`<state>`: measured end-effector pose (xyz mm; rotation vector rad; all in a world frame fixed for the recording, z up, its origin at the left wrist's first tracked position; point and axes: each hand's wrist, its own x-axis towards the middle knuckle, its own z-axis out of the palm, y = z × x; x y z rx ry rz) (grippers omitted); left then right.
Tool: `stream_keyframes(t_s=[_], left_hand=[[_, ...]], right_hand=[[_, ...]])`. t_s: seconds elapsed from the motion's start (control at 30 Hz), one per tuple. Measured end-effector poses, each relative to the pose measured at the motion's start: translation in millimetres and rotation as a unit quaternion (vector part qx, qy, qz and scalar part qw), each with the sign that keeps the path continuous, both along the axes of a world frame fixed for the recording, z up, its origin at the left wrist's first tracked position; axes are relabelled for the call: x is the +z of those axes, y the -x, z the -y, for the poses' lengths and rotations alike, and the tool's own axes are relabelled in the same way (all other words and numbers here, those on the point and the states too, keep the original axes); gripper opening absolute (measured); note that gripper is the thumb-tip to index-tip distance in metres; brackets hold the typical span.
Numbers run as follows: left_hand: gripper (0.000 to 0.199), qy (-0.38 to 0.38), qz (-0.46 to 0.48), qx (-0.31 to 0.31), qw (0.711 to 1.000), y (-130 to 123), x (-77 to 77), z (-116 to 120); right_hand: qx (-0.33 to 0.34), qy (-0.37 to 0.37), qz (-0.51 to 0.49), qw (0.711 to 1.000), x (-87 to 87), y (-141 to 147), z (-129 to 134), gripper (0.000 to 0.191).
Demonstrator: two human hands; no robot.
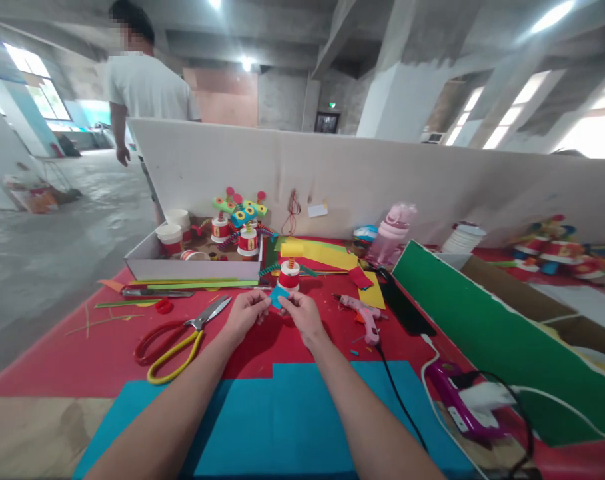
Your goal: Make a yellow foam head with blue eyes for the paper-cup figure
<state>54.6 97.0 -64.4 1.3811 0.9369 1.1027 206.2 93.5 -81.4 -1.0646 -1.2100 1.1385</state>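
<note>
In the head view, both bare hands met above the middle of a red tabletop (pixel 247 363). The person's left hand (pixel 246 312) had its fingers curled, thumb and fingertips closed on the left edge of a small blue piece (pixel 278 295). The right hand (pixel 302 315) pinched the same piece at its right side, between thumb and bent fingers. The piece was held up just in front of a red-and-white paper cup (pixel 289 275) topped by a coiled strip and a yellow roll (pixel 292 251); whether piece and cup touched could not be told.

A large blue sheet (pixel 302 427) lay below the forearms. To the left rested scissors (pixel 197 324) with red and yellow handles, their blades slightly parted. To the right lay a pink glue gun (pixel 367 321), and past it a black phone (pixel 405 307) with a white cable plugged in. A purple power strip (pixel 467 410) sat nearer, beside a green panel (pixel 482 333).

Behind, at the left, a shallow white box (pixel 197 269) contained paper cups and assembled cup figures (pixel 247 233). Yellow sheets (pixel 322 255) lay beyond the cup, and a pink bottle (pixel 390 233) stood near a white partition (pixel 362 173). A person in a light shirt (pixel 152 87) stood past its left end.
</note>
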Motion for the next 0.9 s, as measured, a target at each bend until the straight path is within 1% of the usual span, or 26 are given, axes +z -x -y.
stream_keyframes(t_s=[0.07,0.2,0.27,0.33,0.4,0.5,0.57,0.63,0.67,0.73,0.77,0.8,0.83,0.87,0.9], left_hand=[[0.032,0.001,-0.002,-0.004,1.000,-1.6,0.8,1.3],[0.032,-0.006,-0.033,0.001,0.999,-0.8,-1.2,0.3],[0.033,-0.012,-0.048,0.005,0.999,1.6,-2.5,-1.7],[0.033,-0.012,-0.054,0.002,0.998,4.1,-3.2,-3.7],[0.034,-0.012,-0.061,0.001,0.998,4.8,-3.9,-5.0],[0.034,-0.021,-0.074,0.011,0.997,1.0,-5.2,-3.8],[0.034,-0.035,-0.094,0.020,0.995,-1.9,-3.6,-0.9],[0.034,-0.061,-0.124,0.035,0.990,1.2,4.6,1.6],[0.034,-0.076,-0.135,0.048,0.987,7.0,12.1,1.3],[0.032,-0.119,-0.169,0.102,0.973,29.2,33.4,-5.9],[0.028,-0.144,-0.190,0.143,0.960,45.2,46.1,-13.6],[0.026,-0.202,-0.266,0.221,0.916,63.5,59.0,-24.2],[0.025,-0.227,-0.351,0.289,0.861,82.8,71.1,-37.3],[0.023,-0.217,-0.445,0.314,0.810,101.8,81.6,-52.1],[0.023,-0.189,-0.534,0.298,0.768,119.2,89.8,-67.6]], right_hand=[[0.005,-0.017,0.028,0.999,-0.4,-2.6,-0.6,0.028],[0.062,-0.031,0.088,0.994,-1.7,-4.8,-0.9,0.024],[0.058,-0.031,0.096,0.993,-1.1,-4.6,-0.4,0.023],[0.039,-0.039,0.085,0.995,1.0,-4.4,0.6,0.023],[0.031,-0.036,0.052,0.998,3.4,-4.1,1.8,0.023],[0.069,-0.012,0.012,0.997,4.0,-3.4,2.4,0.026],[0.074,-0.009,0.014,0.997,1.9,-3.5,1.0,0.027],[0.035,-0.019,0.014,0.999,-0.6,-4.4,-1.4,0.028],[0.010,-0.021,0.008,1.000,-1.5,-4.9,-2.6,0.029],[-0.017,-0.015,-0.002,1.000,-2.5,-5.5,-4.1,0.030],[-0.023,-0.008,-0.001,1.000,-2.6,-5.2,-4.3,0.030],[-0.024,-0.002,0.002,1.000,-2.6,-4.4,-4.2,0.030],[-0.023,0.002,0.008,1.000,-2.7,-3.2,-3.9,0.030],[-0.020,0.004,0.012,1.000,-3.0,-1.7,-3.5,0.030],[-0.016,0.005,0.014,1.000,-3.6,-0.2,-3.2,0.030]])
